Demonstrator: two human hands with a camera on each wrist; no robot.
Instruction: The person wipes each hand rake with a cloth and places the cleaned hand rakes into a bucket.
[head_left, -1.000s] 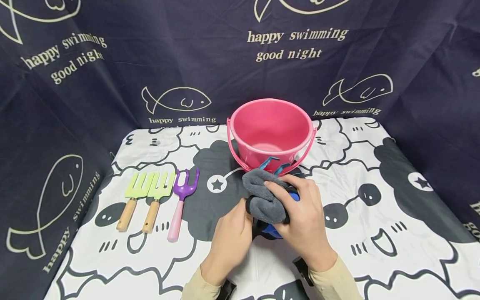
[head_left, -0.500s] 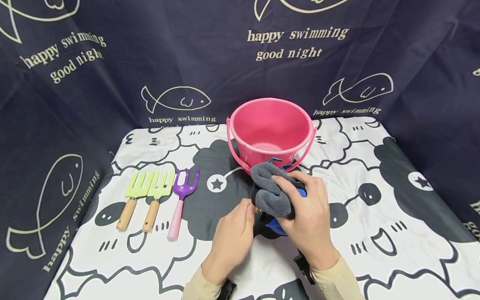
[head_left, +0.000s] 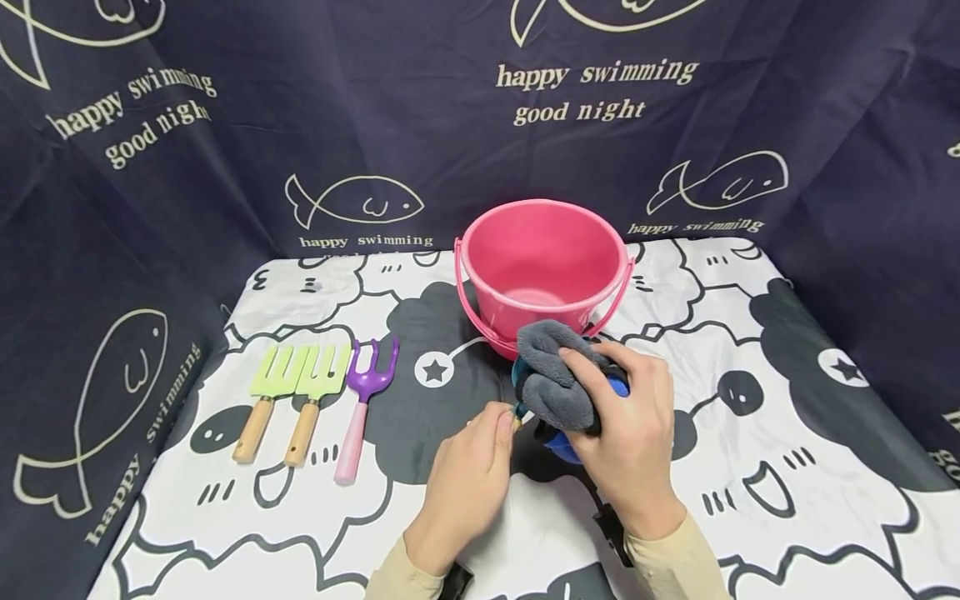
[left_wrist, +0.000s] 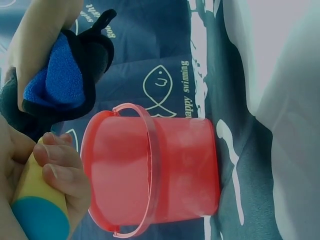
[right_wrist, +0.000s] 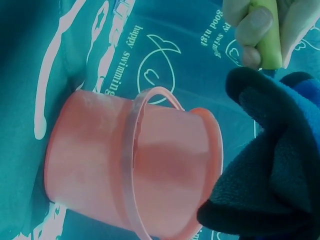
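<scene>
My left hand (head_left: 472,467) grips the yellow handle of a small hand rake (left_wrist: 37,182), whose teal end cap shows in the left wrist view. A grey and blue microfibre cloth (head_left: 555,379) with black edging is bunched in my right hand (head_left: 626,433). It wraps over the rake's teal head, so the tines are mostly hidden. Both hands are close together in front of the pink bucket (head_left: 536,312), and the cloth overlaps its lower front in the head view.
To the left lie two green rakes with wooden handles, one green rake (head_left: 273,371) beside the other green rake (head_left: 322,371), and a purple fork (head_left: 367,379) with a pink handle. A patterned cloth covers the table; dark curtains (head_left: 375,125) stand behind and at the sides.
My right hand and the cloth have slid a little to the right and over the rake's tines, which showed beyond the cloth before. My left hand keeps its grip on the handle.
</scene>
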